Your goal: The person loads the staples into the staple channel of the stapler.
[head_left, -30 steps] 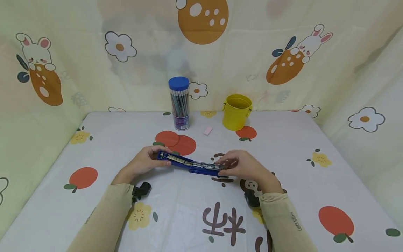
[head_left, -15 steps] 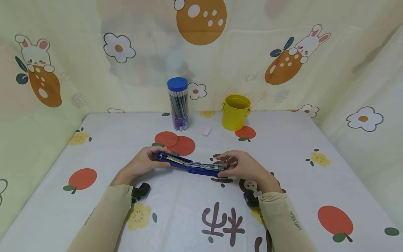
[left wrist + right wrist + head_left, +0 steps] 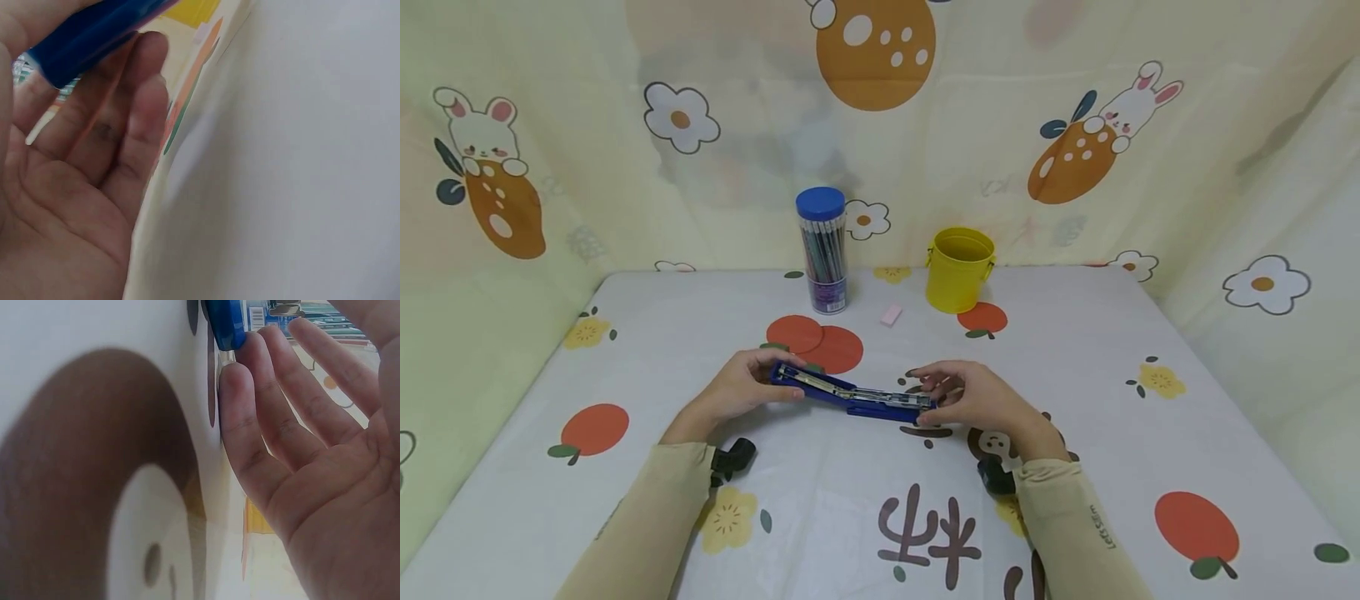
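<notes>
A dark blue stapler [image 3: 848, 395], its top swung back so the metal staple channel shows, is stretched out flat over the middle of the table. My left hand [image 3: 737, 387] pinches its left end between thumb and fingers; the left wrist view has that blue end [image 3: 94, 37] above the palm. At the opposite end is my right hand [image 3: 977, 404], fingers loosely bent and spread. In the right wrist view its fingertips lie by the stapler's blue tip [image 3: 226, 325]; whether they touch it I cannot tell.
Behind the stapler stand a clear tub of pencils [image 3: 824, 250] with a blue lid and a small yellow bucket [image 3: 955, 279]. A pink eraser [image 3: 891, 315] lies between them, slightly nearer. Patterned cloth [image 3: 760, 125] hangs round the table's back and sides.
My right fingers have lifted a little off the stapler's right end, exposing more of its metal. The left hand keeps its grip, and the stapler stays in place.
</notes>
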`<state>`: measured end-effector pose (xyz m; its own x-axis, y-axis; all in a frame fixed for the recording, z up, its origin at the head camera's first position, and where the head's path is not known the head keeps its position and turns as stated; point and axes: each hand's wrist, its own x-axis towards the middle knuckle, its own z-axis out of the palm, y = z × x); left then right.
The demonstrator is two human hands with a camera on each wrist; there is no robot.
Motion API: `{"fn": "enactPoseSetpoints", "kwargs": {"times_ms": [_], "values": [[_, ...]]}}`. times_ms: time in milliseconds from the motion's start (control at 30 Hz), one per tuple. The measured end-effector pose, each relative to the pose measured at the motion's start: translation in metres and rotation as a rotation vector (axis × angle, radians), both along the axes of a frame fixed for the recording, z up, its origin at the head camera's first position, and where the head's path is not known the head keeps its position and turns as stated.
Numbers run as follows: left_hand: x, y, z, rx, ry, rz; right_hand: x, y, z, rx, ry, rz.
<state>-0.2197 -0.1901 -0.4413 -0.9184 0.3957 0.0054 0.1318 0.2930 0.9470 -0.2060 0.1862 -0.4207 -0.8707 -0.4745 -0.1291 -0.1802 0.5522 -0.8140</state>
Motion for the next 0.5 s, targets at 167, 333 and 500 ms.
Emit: {"fn": "enactPoseSetpoints", "kwargs": {"times_ms": [167, 333, 500], "values": [[0.003, 0.004, 0.005, 0.070, 0.044, 0.038, 0.000, -0.001, 0.001, 0.004, -0.011, 0.003], [0.005, 0.010, 0.011, 0.180, 0.158, 0.018, 0.000, -0.001, 0.000, -0.002, -0.013, 0.007], [0.008, 0.023, 0.018, 0.242, 0.273, -0.022, 0.000, -0.001, 0.000, 0.004, 0.001, 0.014]]}}
